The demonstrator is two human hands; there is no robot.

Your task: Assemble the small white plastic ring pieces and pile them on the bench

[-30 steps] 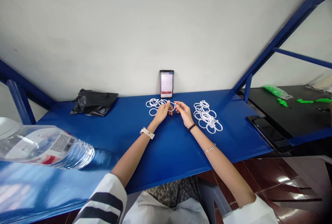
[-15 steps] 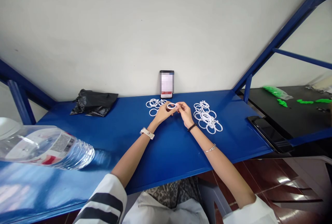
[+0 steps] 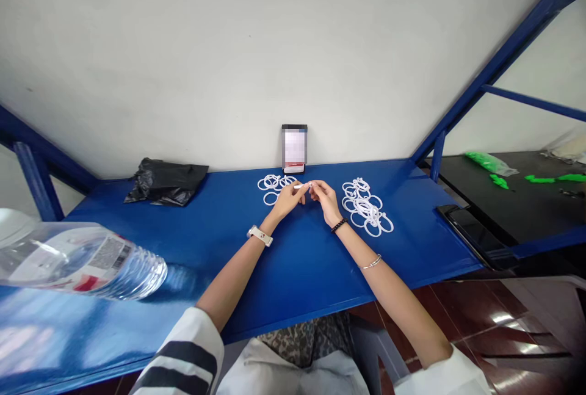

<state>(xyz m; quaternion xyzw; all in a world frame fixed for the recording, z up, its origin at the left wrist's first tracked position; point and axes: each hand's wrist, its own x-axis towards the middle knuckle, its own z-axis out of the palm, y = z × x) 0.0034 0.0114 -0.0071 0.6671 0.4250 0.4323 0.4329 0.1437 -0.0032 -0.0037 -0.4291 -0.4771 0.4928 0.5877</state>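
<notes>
Between my fingertips, over the back middle of the blue table [image 3: 293,260], is a white ring [image 3: 300,187], seen almost edge-on. My left hand [image 3: 288,198] is closed on its left part. From the other side, the thumb and fingers of my right hand [image 3: 325,198] pinch the ring's right end, partly hiding it. A small group of white rings [image 3: 271,182] lies just behind and left of my left hand. To the right of my right hand is a larger, overlapping pile of white rings [image 3: 365,207].
A phone-like device [image 3: 294,148] leans upright against the wall. At the back left lies a black plastic bag [image 3: 167,180]. A large clear bottle [image 3: 91,260] lies at the left front. Another dark device [image 3: 473,233] rests at the table's right edge, beside blue frame bars [image 3: 485,77].
The ring between my hands has tilted from a visible oval to nearly edge-on. My fingers have shifted slightly; both ring groups stay where they were.
</notes>
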